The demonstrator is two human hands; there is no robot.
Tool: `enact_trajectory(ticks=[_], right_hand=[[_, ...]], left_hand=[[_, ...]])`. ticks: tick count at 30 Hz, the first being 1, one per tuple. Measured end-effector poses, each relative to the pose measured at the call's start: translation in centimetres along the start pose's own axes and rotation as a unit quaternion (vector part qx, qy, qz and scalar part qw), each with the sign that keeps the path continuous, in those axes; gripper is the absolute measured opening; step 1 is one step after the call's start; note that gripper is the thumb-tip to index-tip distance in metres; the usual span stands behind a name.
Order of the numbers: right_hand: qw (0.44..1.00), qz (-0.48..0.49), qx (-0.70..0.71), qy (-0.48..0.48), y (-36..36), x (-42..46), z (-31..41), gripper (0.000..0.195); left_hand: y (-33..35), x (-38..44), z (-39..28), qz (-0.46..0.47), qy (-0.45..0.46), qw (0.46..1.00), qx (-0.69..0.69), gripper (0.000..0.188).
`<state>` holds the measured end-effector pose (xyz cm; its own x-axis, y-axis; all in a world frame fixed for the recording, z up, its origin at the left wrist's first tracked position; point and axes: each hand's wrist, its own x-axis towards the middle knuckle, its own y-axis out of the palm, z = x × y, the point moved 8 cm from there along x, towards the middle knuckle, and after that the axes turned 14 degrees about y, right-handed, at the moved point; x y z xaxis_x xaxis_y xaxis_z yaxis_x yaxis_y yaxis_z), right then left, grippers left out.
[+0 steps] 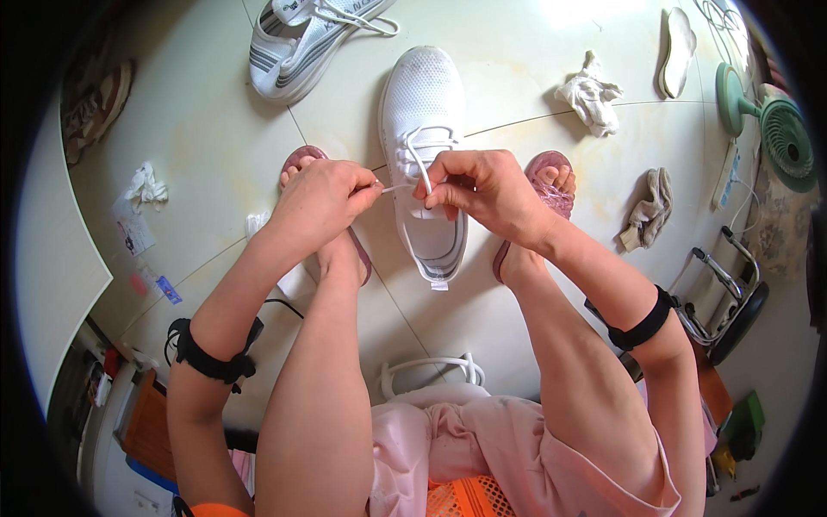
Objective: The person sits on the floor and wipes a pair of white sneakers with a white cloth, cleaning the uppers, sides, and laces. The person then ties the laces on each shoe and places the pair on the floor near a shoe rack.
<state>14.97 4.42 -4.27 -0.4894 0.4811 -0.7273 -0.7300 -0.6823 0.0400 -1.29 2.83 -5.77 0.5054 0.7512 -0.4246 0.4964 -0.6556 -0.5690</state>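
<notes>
A white knit sneaker (423, 84) stands on the tiled floor between my feet, toe pointing away from me. White shoelace (413, 145) runs through its upper eyelets. Pinched in the fingertips of my left hand (329, 194), left of the shoe, is one end of the lace, drawn out sideways. Over the tongue, my right hand (481, 190) grips another stretch of lace between thumb and forefinger; it rises in a loop from the eyelets. Part of the shoe's right collar is hidden behind that hand. The heel opening shows a grey lining.
A second white sneaker (303, 52) with grey stripes lies at the upper left. Two crumpled cloths, one white (591, 95) and one greyish (649, 210), and an insole (677, 55) are on the right. A green fan (785, 142) and a metal-framed folding chair (730, 297) stand farther right.
</notes>
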Motion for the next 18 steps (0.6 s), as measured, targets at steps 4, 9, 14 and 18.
enact_trajectory(ticks=[4, 9, 14, 18], right_hand=[[0.999, -0.041, 0.019, 0.030, -1.3, 0.0, -1.7, 0.006], [0.999, -0.039, 0.014, 0.026, -0.9, -0.6, -0.2, 0.007], [0.993, -0.057, 0.060, 0.080, -0.8, -0.2, -1.6, 0.012], [0.997, -0.057, 0.019, 0.051, -0.6, 0.4, -0.6, 0.013]], left_hand=[[-0.6, 0.1, -0.5, 0.014, 0.018, 1.000, 0.013, 0.019], [-1.5, 0.0, -1.5, 0.027, 0.006, 0.999, 0.040, 0.018], [-2.2, 0.2, -3.9, -0.041, 0.096, 0.994, -0.025, 0.013], [-3.6, 1.8, -7.1, -0.100, 0.176, 0.978, -0.052, 0.012]])
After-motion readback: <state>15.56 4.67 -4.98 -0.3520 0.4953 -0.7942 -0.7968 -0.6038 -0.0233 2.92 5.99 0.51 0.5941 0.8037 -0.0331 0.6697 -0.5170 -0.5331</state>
